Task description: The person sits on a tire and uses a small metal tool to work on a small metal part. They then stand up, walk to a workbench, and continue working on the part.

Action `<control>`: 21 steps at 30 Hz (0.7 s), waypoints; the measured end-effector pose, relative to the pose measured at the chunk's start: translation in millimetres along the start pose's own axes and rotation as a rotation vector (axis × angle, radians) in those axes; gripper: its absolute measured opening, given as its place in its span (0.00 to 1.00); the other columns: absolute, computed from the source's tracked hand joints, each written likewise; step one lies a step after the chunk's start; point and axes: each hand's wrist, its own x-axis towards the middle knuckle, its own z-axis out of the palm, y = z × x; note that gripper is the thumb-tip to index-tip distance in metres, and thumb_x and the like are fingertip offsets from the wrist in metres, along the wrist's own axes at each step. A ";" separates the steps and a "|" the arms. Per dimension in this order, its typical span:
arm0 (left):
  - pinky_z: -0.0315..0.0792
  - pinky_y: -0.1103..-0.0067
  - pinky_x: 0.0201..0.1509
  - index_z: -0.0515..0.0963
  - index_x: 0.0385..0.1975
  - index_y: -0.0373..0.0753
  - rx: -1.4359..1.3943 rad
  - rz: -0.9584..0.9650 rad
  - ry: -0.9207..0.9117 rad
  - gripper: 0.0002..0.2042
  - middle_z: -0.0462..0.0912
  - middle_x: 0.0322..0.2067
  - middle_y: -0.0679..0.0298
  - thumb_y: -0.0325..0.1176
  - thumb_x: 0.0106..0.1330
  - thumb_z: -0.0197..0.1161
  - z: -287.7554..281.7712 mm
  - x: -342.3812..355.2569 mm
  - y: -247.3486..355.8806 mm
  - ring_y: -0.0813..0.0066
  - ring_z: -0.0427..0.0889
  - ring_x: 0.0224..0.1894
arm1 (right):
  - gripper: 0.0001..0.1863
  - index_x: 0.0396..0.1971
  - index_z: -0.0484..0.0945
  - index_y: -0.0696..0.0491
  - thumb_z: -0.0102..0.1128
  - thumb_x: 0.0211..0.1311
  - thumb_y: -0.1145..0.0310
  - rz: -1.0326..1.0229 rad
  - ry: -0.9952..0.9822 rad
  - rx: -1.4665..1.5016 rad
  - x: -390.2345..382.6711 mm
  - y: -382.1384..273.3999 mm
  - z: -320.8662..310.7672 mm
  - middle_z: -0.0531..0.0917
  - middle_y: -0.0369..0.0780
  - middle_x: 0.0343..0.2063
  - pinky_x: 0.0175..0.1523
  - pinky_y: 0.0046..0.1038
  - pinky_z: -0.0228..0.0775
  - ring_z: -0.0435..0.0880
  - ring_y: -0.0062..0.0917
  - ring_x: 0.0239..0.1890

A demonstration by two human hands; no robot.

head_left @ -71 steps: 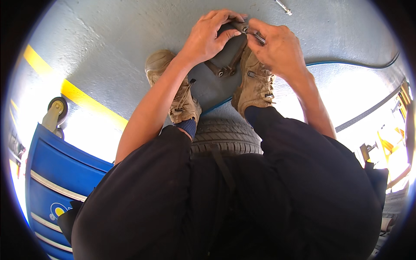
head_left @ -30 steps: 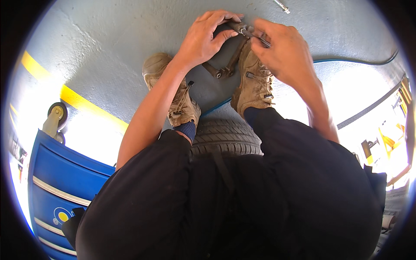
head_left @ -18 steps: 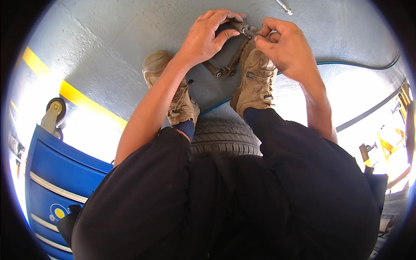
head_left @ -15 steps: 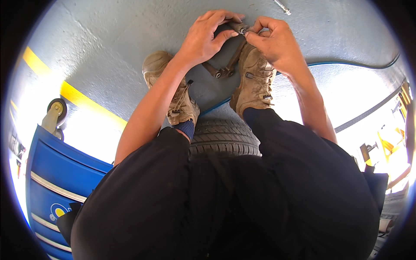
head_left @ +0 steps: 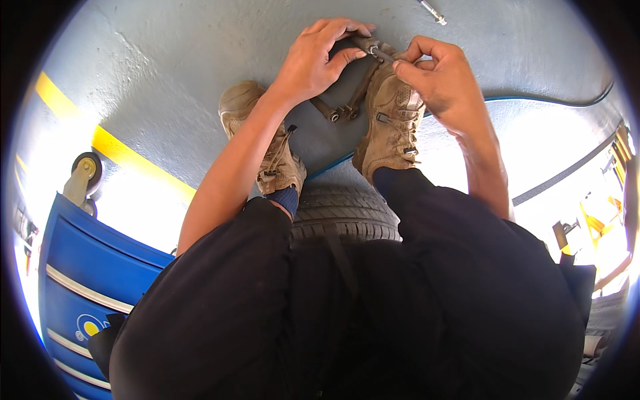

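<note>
Between my shoes is a grimy metal bracket [head_left: 361, 89], shaped like a brake caliper bracket, with round ends low down. My left hand [head_left: 313, 65] is curled round its upper end, thumb and fingers on either side of a tubular part. A slim dark metal pin [head_left: 383, 55] sticks out of that tube to the right. Its outer end is pinched between the thumb and fingers of my right hand [head_left: 441, 79]. How far the pin sits inside the tube is hidden. The right shoe [head_left: 390, 123] is close beneath the pin.
I sit on or over a tyre [head_left: 347, 208]. A blue hose [head_left: 533, 100] runs across the grey floor behind my right shoe. A silver metal fitting [head_left: 433, 12] lies at the far edge. To the left are a blue drawer cabinet [head_left: 100, 240] and a caster wheel [head_left: 88, 172].
My right hand has moved right and slightly nearer, drawing the pin outward so more of its length shows. My left hand has stayed almost still on the bracket.
</note>
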 end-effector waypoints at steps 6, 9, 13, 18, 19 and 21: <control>0.75 0.63 0.70 0.84 0.60 0.48 0.007 -0.019 -0.016 0.17 0.91 0.54 0.68 0.35 0.73 0.74 0.9 0.7 1.3 0.59 0.84 0.62 | 0.09 0.33 0.84 0.59 0.71 0.65 0.69 -0.016 -0.049 0.194 8.5 7.4 3.0 0.79 0.32 0.19 0.26 0.27 0.57 0.71 0.14 0.20; 0.74 0.63 0.71 0.84 0.60 0.48 -0.015 -0.027 -0.005 0.18 0.91 0.55 0.68 0.35 0.73 0.73 0.7 -1.3 -0.6 0.60 0.84 0.62 | 0.08 0.32 0.85 0.60 0.71 0.66 0.69 0.085 -0.080 0.324 0.1 4.7 -5.6 0.79 0.32 0.19 0.26 0.25 0.56 0.72 0.13 0.21; 0.77 0.66 0.72 0.83 0.59 0.43 0.042 -0.035 -0.053 0.16 0.90 0.60 0.67 0.30 0.73 0.73 -0.3 3.9 7.5 0.61 0.85 0.63 | 0.08 0.33 0.85 0.60 0.72 0.66 0.70 0.076 -0.039 0.350 7.6 4.0 8.6 0.79 0.33 0.20 0.25 0.22 0.53 0.72 0.11 0.21; 0.72 0.64 0.73 0.84 0.61 0.48 -0.001 -0.040 -0.020 0.17 0.90 0.57 0.69 0.36 0.73 0.73 1.3 -1.4 -3.1 0.62 0.84 0.63 | 0.09 0.35 0.85 0.60 0.73 0.67 0.69 0.168 -0.111 0.367 -2.6 -4.3 -9.9 0.80 0.33 0.22 0.26 0.20 0.53 0.72 0.11 0.22; 0.72 0.64 0.73 0.84 0.61 0.48 0.019 -0.031 -0.023 0.17 0.90 0.57 0.70 0.36 0.73 0.73 1.5 -0.1 -1.2 0.62 0.84 0.63 | 0.09 0.35 0.85 0.60 0.73 0.67 0.69 0.177 -0.112 0.371 -2.8 -1.6 -11.0 0.80 0.34 0.23 0.26 0.19 0.54 0.72 0.11 0.23; 0.72 0.63 0.73 0.84 0.61 0.48 0.043 -0.025 -0.029 0.17 0.90 0.57 0.70 0.36 0.73 0.73 2.1 1.3 1.3 0.62 0.84 0.63 | 0.10 0.36 0.85 0.60 0.74 0.68 0.68 0.166 -0.105 0.398 -0.1 3.8 -6.3 0.81 0.34 0.24 0.25 0.19 0.53 0.72 0.10 0.23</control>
